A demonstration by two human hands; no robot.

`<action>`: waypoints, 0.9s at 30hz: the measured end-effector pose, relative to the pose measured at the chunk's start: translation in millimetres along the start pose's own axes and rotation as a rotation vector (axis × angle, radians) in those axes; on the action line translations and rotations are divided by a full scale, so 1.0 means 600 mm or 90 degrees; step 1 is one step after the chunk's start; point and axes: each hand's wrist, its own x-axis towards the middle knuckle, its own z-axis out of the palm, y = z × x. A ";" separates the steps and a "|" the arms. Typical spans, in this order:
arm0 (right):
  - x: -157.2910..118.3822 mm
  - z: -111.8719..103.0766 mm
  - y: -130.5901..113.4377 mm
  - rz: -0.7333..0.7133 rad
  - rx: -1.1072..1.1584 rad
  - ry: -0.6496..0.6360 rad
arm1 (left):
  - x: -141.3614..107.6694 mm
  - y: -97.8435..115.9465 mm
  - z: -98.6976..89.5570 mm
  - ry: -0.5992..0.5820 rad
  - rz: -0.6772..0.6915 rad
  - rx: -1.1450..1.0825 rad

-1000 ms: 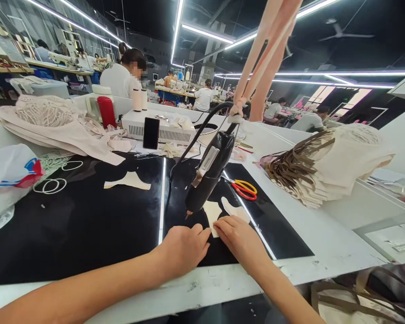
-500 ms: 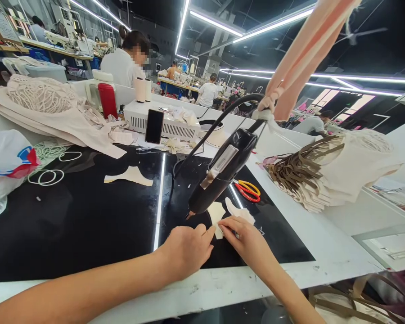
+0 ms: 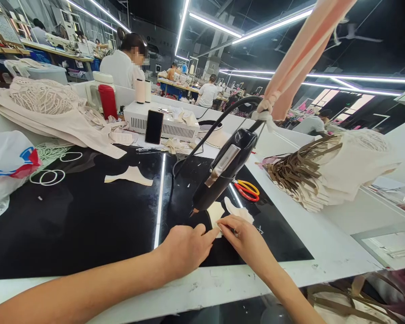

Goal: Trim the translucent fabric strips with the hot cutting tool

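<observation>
A small cream fabric piece lies on the black mat, its near end between my two hands. My left hand is closed, its index finger pointing to the piece's near end; what its fingers hold, if anything, is hidden. My right hand pinches at the near edge of the piece with thumb and index finger. Just above the piece hangs a black handheld tool, tip down, tied to a pink cloth strip. A white scrap lies beyond my right hand.
Red and yellow scissors lie behind the scrap. Another cream piece is on the mat. A phone leans on a white vented box. Garment piles stand left and right. Co-workers sit further back.
The hanging tool has shifted slightly right and its tip has risen a little. My left fingertip has moved slightly right, closer to my right fingers.
</observation>
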 end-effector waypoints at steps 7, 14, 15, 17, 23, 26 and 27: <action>0.003 -0.002 -0.007 0.035 0.043 0.011 | 0.000 0.000 0.001 -0.001 0.008 0.006; 0.048 -0.021 -0.005 0.068 0.149 0.088 | -0.002 -0.004 0.022 0.035 0.030 0.012; 0.059 -0.023 -0.003 0.077 0.176 0.099 | -0.002 -0.006 0.024 0.035 0.033 0.012; 0.086 -0.027 0.001 0.086 0.240 0.127 | -0.001 -0.008 0.025 0.028 0.042 0.015; 0.146 -0.054 -0.009 0.037 0.388 0.334 | -0.001 -0.010 0.026 -0.006 0.035 0.022; 0.130 -0.074 -0.031 -0.024 0.426 0.437 | 0.000 -0.010 0.028 -0.014 0.037 0.018; 0.117 -0.077 -0.039 -0.044 0.436 0.457 | 0.001 -0.010 0.028 -0.013 0.032 0.009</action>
